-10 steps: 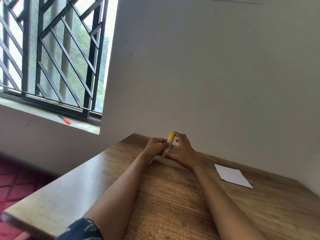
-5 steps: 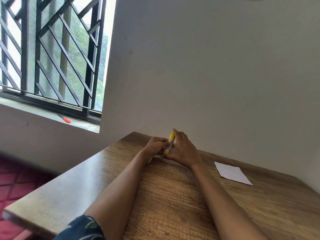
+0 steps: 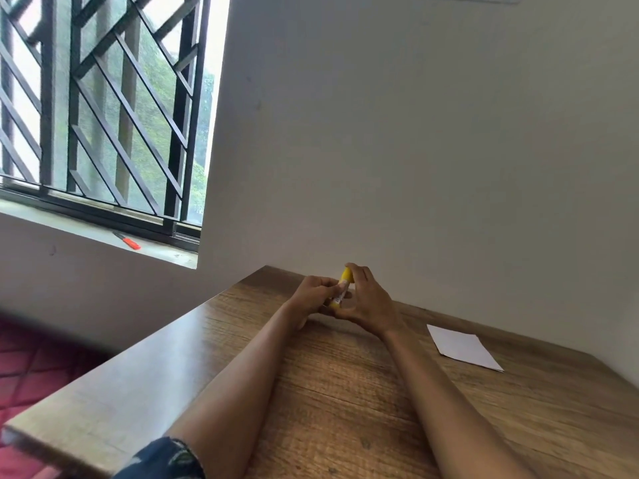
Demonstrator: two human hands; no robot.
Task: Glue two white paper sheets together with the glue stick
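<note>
- Yellow glue stick (image 3: pixel 340 288), mid-frame, tilted: our left hand (image 3: pixel 313 297) grips its body, our right hand (image 3: pixel 368 299) curls round its cap.
- White paper (image 3: pixel 463 347) lies on the bench (image 3: pixel 345 392), right of our hands.

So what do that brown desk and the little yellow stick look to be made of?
The brown wood-grain desk: probably wood or laminate, semi-matte, grain lines with soft window sheen. The small yellow glue stick, held in both hands: likely smooth plastic, with a pale label.
</note>
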